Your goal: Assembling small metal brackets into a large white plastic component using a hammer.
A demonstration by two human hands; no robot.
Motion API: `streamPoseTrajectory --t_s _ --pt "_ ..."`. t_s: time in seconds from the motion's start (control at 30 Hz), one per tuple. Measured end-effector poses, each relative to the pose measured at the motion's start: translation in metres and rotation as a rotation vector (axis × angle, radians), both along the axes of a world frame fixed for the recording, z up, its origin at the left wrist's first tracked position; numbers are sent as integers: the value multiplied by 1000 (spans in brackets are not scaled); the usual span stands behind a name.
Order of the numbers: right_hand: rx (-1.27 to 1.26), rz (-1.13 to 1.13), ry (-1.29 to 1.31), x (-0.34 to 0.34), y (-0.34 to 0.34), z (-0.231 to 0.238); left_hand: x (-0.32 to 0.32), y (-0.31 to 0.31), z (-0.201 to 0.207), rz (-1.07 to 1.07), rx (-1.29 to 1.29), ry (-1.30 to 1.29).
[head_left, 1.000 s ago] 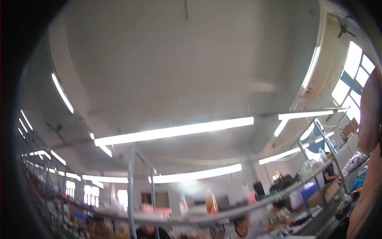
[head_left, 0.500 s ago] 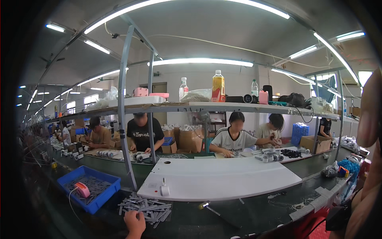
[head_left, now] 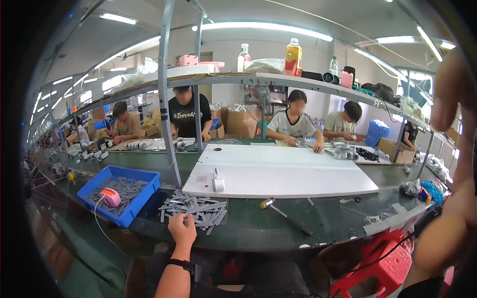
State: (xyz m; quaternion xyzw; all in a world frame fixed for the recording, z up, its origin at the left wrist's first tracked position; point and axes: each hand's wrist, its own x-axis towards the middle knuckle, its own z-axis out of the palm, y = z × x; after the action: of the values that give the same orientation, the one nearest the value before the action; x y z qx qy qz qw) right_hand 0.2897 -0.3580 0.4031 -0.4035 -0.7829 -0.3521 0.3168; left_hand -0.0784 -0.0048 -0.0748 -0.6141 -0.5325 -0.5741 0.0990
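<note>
My left hand (head_left: 182, 228), with a black band on the wrist, has its fingers curled in at the near edge of a loose pile of flat grey strips (head_left: 211, 208). Whatever its fingertips hold, if anything, is hidden. My right arm is raised very close on the right, and my right hand (head_left: 452, 94) is large, blurred and partly cut off, so its grip cannot be told. Left of the pile stands a blue bin (head_left: 155, 185) of similar strips, with a pink-and-white device (head_left: 110, 197) on a white cable lying on top.
A white board (head_left: 278, 171) carries a small white wheel-like part (head_left: 218, 184). In front lies a hammer (head_left: 285, 216). A metal post (head_left: 169, 99) rises behind the pile to a shelf (head_left: 278, 79) with bottles. Co-workers sit across the bench; a red stool (head_left: 382, 268) stands lower right.
The view has tipped downward, bringing more of my left forearm and the stool into sight. My left hand stays by the strips. The raised right arm shows more of itself.
</note>
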Motion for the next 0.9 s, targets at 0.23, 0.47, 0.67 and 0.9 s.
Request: streamPoseTrajectory --t_s 0.23,0.47,0.67,0.9 --pt "29 388 -94 -39 126 -14 1 -17 2 -72 8 59" --pt "-602 -103 -254 -79 345 -147 18 -48 21 -168 -151 251" --pt "-979 -187 123 -115 473 -308 22 -51 14 -140 -245 309" --pt "-938 -194 154 -138 479 -348 22 -47 19 -140 -226 237"
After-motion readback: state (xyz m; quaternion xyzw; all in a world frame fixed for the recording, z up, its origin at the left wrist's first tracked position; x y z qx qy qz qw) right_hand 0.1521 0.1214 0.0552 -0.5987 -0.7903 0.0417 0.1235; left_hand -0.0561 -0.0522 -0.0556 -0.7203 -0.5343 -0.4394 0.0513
